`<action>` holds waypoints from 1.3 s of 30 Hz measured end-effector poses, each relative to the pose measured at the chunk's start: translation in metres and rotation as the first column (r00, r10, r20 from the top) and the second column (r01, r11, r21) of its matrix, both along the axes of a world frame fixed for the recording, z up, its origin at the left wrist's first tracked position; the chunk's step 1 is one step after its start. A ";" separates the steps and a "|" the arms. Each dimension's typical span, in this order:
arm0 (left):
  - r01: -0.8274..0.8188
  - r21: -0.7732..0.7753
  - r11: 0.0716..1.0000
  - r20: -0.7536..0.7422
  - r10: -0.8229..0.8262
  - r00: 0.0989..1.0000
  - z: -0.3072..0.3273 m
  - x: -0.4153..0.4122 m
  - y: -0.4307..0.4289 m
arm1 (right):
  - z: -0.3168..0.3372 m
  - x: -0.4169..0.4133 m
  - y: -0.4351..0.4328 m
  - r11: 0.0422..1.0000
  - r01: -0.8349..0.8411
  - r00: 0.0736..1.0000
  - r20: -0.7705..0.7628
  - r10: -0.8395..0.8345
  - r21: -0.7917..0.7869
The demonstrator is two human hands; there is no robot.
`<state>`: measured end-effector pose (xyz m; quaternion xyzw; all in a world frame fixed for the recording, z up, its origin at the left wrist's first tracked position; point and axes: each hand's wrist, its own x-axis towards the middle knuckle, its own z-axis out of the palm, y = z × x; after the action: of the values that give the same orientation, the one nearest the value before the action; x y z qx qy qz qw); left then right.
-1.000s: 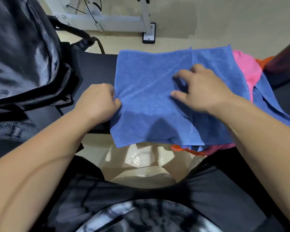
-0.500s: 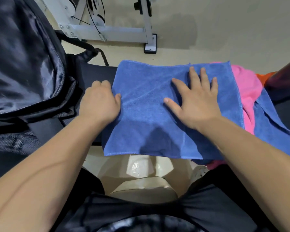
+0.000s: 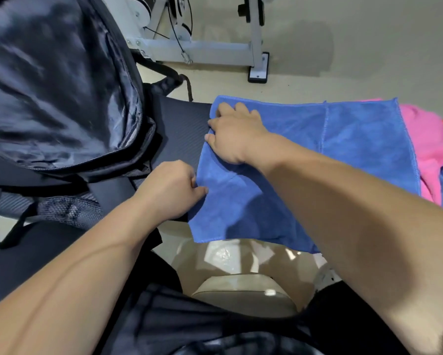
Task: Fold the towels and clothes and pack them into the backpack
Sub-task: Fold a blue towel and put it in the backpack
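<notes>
Folding step: both hands hold the blue towel's [image 3: 343,155] left edge.
Left hand [image 3: 171,190] pinches the near edge and right hand [image 3: 233,134] grips the far corner, with the towel flat on the worktop [image 3: 182,129]. Next, probably carry that edge rightward. The backpack [image 3: 48,98] gapes to the left.

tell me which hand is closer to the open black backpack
Left. The left hand pinches the left edge of the blue towel right beside the black backpack; the right hand grips its far left corner, with bare black mat between.
</notes>
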<state>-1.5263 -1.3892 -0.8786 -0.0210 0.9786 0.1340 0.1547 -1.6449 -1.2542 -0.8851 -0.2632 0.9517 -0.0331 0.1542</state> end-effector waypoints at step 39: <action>0.307 0.144 0.941 0.031 -0.315 0.949 0.008 0.018 0.083 | 0.006 0.001 0.118 0.847 0.316 0.947 0.091 -0.308 -0.427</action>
<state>-1.5078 -1.3066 -0.8706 0.1409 0.9536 0.1742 0.2010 -1.6437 -1.1363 -0.8795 -0.1327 0.9484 -0.2723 0.0931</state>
